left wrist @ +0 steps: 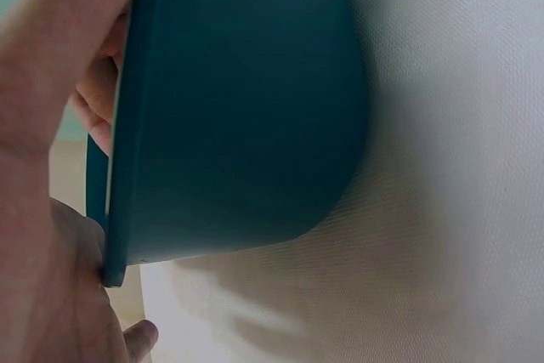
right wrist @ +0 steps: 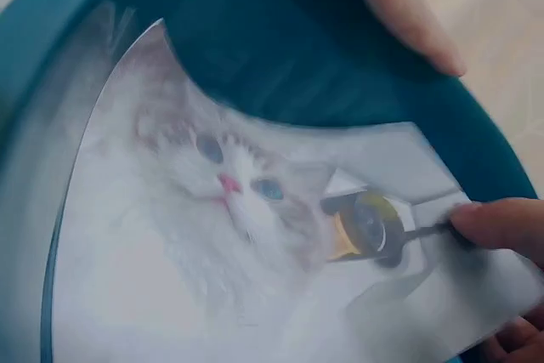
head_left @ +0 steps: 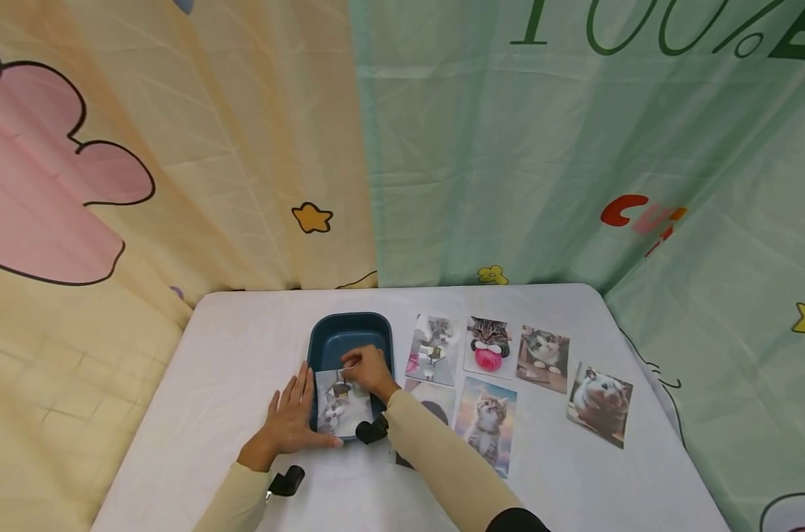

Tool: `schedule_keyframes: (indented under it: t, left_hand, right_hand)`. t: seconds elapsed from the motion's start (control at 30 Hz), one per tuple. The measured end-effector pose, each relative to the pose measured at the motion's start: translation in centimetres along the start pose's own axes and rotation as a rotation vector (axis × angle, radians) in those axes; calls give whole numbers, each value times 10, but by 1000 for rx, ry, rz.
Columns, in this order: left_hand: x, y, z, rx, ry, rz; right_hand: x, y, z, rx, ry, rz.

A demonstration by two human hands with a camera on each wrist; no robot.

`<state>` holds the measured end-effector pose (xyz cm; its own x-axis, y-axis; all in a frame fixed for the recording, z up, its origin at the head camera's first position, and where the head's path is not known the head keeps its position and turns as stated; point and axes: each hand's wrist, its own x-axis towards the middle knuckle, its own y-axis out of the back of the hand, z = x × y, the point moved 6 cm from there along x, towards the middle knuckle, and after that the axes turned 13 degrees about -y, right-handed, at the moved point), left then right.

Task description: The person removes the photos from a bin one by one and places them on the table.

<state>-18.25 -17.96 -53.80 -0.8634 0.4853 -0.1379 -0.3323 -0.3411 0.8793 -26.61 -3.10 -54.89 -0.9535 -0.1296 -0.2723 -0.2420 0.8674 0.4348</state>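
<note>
Right hand (head_left: 365, 371): reaches into the teal tray (head_left: 322, 341), fingers curled, pinching the far edge of a cat photo (head_left: 338, 410); the right wrist view shows a fingertip (right wrist: 493, 225) pressed on that photo's corner beside a small dark and yellow clip (right wrist: 365, 227). Cat photo: white, blue-eyed cat; lies partly inside the tray at its near end, curving up against the wall; long axis runs near to far, with the pinched short edge toward the far side. Left hand (head_left: 292, 421): flat on the white table (head_left: 209, 369), fingers straight and spread, resting just left of the tray with its edge touching the tray's outer wall, as the left wrist view confirms; holds nothing. Teal tray: rounded oblong, long axis near to far, set left of centre on the table. Other photos, laid flat to the right of the tray: grey kitten photo (head_left: 432, 349) just beside it; tabby with pink ball (head_left: 488, 346); cat on wooden surface (head_left: 543, 357); hamster photo (head_left: 601, 403), furthest right and tilted; standing kitten photo (head_left: 487, 425) in the near row; one more print (head_left: 435, 401) partly hidden under the right sleeve. Backdrop: yellow and green cartoon-printed sheets behind and beside the table.
</note>
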Motion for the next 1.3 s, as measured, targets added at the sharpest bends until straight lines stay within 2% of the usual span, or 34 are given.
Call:
schedule_keyframes:
  t: [0.1,0.5,0.7,0.9,1.3]
  left_hand:
    - [-1,1,0,0,-1,-1]
    - [-2,3,2,-2,2,-11]
    - [-2,2,2,8,8,-21]
    - [-2,3,4,8,16,-14]
    - [0,2,2,-18,12,-22]
  right_hand:
    - [-1,0,-2,16,8,-18]
    - [-5,3,-10,-74,47,-36]
    - [-6,15,-14,-136,64,-85]
    - [-11,42,-18,-82,116,-75]
    - [-22,98,0,139,42,-8]
